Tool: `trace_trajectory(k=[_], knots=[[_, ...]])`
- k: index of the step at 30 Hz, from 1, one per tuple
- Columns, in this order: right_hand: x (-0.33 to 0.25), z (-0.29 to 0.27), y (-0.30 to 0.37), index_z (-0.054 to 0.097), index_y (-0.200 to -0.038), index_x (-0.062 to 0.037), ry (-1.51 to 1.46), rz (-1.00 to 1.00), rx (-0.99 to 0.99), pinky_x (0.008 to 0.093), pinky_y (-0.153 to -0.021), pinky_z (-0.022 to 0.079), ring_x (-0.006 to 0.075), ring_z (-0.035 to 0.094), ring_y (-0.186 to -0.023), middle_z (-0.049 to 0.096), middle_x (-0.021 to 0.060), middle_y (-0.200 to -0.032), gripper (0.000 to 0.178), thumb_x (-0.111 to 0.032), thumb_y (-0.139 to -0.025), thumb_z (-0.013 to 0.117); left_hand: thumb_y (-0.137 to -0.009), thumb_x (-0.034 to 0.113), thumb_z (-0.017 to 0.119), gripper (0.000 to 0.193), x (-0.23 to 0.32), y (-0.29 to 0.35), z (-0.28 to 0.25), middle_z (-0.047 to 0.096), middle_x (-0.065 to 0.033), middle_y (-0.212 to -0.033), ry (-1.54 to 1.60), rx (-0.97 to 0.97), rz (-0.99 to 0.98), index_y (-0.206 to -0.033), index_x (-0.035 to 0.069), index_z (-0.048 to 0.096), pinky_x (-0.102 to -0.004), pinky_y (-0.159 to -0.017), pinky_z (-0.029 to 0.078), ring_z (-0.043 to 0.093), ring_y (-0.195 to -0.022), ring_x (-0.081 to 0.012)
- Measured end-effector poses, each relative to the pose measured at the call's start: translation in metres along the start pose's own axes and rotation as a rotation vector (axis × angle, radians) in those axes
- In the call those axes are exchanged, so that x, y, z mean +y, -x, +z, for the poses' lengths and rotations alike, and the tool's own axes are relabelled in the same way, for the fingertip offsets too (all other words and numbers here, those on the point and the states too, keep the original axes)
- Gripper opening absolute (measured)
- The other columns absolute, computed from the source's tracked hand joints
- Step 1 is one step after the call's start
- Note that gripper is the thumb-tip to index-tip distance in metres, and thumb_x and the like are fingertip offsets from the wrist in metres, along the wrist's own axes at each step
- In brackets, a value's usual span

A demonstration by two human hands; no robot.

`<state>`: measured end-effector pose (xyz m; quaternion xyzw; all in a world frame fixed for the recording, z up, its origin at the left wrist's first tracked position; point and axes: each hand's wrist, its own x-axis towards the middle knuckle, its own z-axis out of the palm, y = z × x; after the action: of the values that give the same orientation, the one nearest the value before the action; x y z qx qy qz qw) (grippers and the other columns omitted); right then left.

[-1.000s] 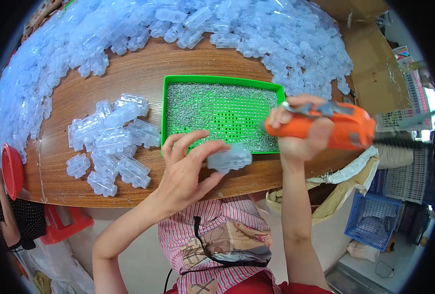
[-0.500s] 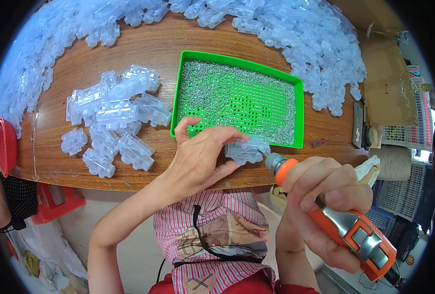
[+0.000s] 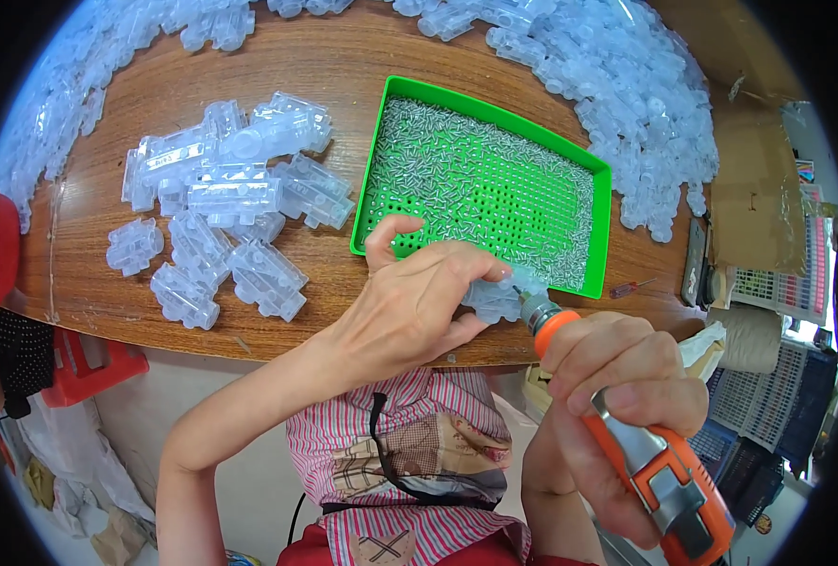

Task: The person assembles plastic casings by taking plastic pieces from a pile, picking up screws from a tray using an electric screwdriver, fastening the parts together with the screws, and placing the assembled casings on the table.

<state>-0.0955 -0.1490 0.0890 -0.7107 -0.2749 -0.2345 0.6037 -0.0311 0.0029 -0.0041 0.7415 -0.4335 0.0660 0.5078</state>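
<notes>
Near the table's front edge, my left hand (image 3: 424, 297) grips a clear plastic part (image 3: 496, 300) between thumb and fingers, with one finger raised. My right hand (image 3: 627, 377) is wrapped round an orange electric screwdriver (image 3: 660, 481) with a silver lever. Its tip reaches the right side of the clear part; whether a screw sits there is too small to tell. Just beyond my hands lies a green tray (image 3: 600, 231) with a perforated bottom, holding many small silver screws (image 3: 419, 141).
A small pile of clear plastic parts (image 3: 235, 193) lies left of the tray. Large heaps of them (image 3: 641, 123) line the table's far side. A hand screwdriver (image 3: 631, 287) lies right of the tray. A red bowl (image 3: 2, 250) stands at the left edge, beside another person's arm.
The screwdriver's tip has come closer to the clear part and now meets it. The whole view has shifted a little, so the tray appears farther right.
</notes>
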Motion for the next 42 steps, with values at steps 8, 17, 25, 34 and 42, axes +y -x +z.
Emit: trace_trajectory(k=[8,17,25,34,42], knots=[[-0.003,0.005,-0.008,0.053,-0.097,0.0005,-0.017,0.030,0.035,0.0342,-0.050,0.046,0.0212,0.056,-0.059,0.054,0.0098,-0.075,0.059,-0.052,-0.075,0.066,-0.067,0.016,0.077,0.053,-0.002,0.000,-0.001,0.066,0.0013,-0.106,-0.004,0.005,-0.001,-0.109,0.014,0.046,-0.0442,-0.095,0.022,0.062,-0.098,-0.0155],[-0.023,-0.035,-0.041,0.052,-0.100,0.0039,-0.340,0.140,0.443,0.0321,-0.042,0.043,0.0199,0.051,-0.049,0.051,0.0095,-0.068,0.073,-0.067,-0.084,0.044,-0.075,0.008,0.066,0.033,0.009,0.005,-0.014,0.061,-0.0041,-0.114,-0.201,0.033,0.273,-0.108,0.013,0.063,-0.0393,-0.094,0.038,0.061,-0.102,-0.0183],[0.012,-0.059,-0.030,0.050,-0.092,-0.0004,-0.053,0.273,0.733,0.0287,-0.046,0.041,0.0157,0.047,-0.047,0.048,0.0053,-0.060,0.058,-0.059,-0.087,0.049,-0.077,0.016,0.070,0.030,0.021,0.017,-0.055,0.047,-0.0010,-0.096,-0.394,0.306,0.606,-0.105,0.021,0.062,-0.0372,-0.095,0.046,0.061,-0.103,-0.0210],[0.019,-0.088,-0.020,0.053,-0.095,-0.0029,-0.115,0.274,0.782,0.0247,-0.052,0.037,0.0114,0.042,-0.050,0.045,0.0022,-0.061,0.048,-0.051,-0.091,0.049,-0.073,0.013,0.076,0.048,-0.015,0.016,-0.165,0.061,-0.0089,-0.104,-0.344,0.504,-0.493,-0.112,0.000,0.054,-0.0369,-0.093,0.042,0.057,-0.097,-0.0206],[0.024,-0.077,-0.017,0.048,-0.097,-0.0023,-0.085,0.273,0.791,0.0241,-0.048,0.037,0.0118,0.044,-0.048,0.045,0.0034,-0.060,0.050,-0.052,-0.088,0.053,-0.078,0.028,0.074,0.049,-0.037,0.032,-0.219,0.061,-0.0089,-0.106,-0.266,0.268,-0.757,-0.115,0.004,0.055,-0.0332,-0.089,0.042,0.055,-0.100,-0.0177]])
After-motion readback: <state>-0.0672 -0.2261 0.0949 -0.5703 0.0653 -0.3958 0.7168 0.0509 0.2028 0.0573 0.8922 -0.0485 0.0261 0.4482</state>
